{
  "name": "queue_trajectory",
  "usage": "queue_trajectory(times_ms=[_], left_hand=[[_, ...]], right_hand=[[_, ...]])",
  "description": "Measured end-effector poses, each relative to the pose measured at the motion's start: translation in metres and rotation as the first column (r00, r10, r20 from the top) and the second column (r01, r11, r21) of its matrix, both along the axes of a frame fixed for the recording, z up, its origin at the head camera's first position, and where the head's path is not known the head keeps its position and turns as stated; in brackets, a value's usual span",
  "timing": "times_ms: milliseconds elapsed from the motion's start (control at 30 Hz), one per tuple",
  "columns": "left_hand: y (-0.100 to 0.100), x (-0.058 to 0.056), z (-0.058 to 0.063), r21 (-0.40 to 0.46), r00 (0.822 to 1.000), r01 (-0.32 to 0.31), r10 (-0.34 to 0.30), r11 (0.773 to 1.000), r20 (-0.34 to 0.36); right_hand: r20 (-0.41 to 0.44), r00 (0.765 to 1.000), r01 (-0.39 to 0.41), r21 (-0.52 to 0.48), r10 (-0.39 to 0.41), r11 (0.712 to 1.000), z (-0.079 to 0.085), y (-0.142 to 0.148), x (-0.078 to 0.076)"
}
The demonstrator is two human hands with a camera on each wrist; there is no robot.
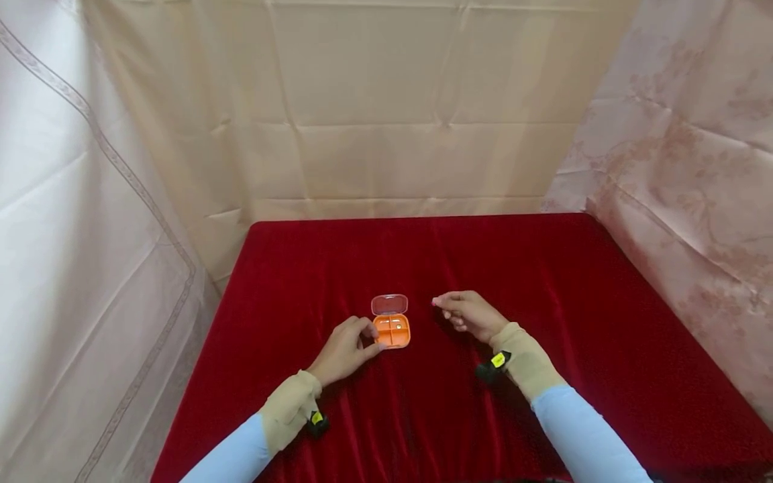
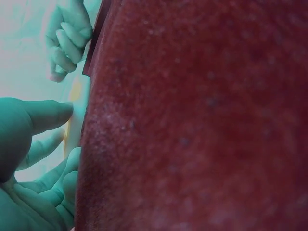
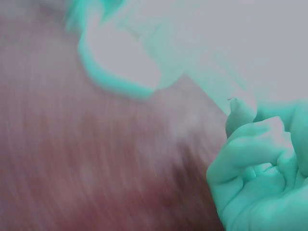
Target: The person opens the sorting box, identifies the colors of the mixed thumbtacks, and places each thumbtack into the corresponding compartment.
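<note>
An orange pill box (image 1: 392,340) with several compartments lies on the red cloth, its clear lid (image 1: 389,304) raised at the far side. In its far right compartment shows a small pale pill (image 1: 398,327). My left hand (image 1: 345,350) holds the box at its left side, thumb at the near corner and fingers along the edge; the left wrist view shows the thumb and fingertips against the box (image 2: 76,91). To the right of the box, my right hand (image 1: 474,315) pinches a tiny pink pill (image 1: 433,303) between thumb and forefinger, the other fingers curled.
A red velvet cloth (image 1: 513,255) covers the table. Beige curtain (image 1: 392,161) hangs behind it, with pale drapes (image 1: 682,168) at the sides. Each wrist wears a tan band with a small dark camera (image 1: 492,369).
</note>
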State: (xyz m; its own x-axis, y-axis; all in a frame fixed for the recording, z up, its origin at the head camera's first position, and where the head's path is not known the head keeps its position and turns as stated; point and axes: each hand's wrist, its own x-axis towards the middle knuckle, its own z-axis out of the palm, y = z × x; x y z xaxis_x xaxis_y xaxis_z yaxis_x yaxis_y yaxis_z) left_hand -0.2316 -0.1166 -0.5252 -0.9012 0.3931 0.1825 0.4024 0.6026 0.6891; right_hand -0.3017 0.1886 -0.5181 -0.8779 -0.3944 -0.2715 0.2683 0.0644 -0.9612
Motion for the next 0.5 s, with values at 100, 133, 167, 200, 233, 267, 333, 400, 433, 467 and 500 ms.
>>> queue_trajectory(times_ms=[100,133,167,200,233,267,333,400,433,467,500], left_hand=[[0.000,-0.001,-0.001,0.013,1.000,-0.001,0.001,1.000,-0.002],[0.000,-0.001,0.000,0.013,1.000,-0.002,0.002,1.000,-0.001],[-0.001,-0.001,0.000,0.015,1.000,-0.001,0.001,1.000,-0.001],[-0.001,-0.001,0.000,0.015,1.000,0.000,0.000,1.000,0.000],[-0.001,-0.001,0.000,0.014,1.000,0.001,-0.001,1.000,0.002],[-0.001,-0.001,0.000,0.013,1.000,0.001,-0.001,1.000,0.006],[-0.001,-0.001,-0.001,0.010,1.000,0.002,-0.003,1.000,0.011],[-0.001,0.000,-0.001,0.007,1.000,0.002,-0.002,1.000,0.018],[-0.001,0.000,-0.001,0.009,1.000,0.002,-0.003,1.000,0.019],[-0.001,0.001,-0.001,0.009,1.000,0.002,-0.002,1.000,0.020],[-0.001,0.001,-0.001,0.012,1.000,0.003,-0.003,1.000,0.019]], right_hand=[[0.234,0.966,-0.003,-0.426,0.113,0.905,0.000,0.004,0.006],[0.282,0.943,0.002,-0.535,0.176,0.845,0.000,0.004,0.007],[0.317,0.919,0.012,-0.619,0.236,0.785,-0.001,0.005,0.009],[0.336,0.898,0.021,-0.679,0.286,0.733,-0.001,0.005,0.010],[0.348,0.879,0.031,-0.724,0.327,0.689,-0.002,0.005,0.012],[0.355,0.863,0.040,-0.755,0.358,0.654,-0.003,0.005,0.013],[0.356,0.849,0.049,-0.789,0.390,0.612,-0.005,0.005,0.015],[0.350,0.847,0.052,-0.803,0.400,0.593,-0.006,0.005,0.016],[0.347,0.847,0.052,-0.808,0.403,0.587,-0.006,0.004,0.016],[0.344,0.847,0.051,-0.812,0.406,0.582,-0.007,0.004,0.016],[0.340,0.847,0.048,-0.815,0.409,0.578,-0.007,0.004,0.016]])
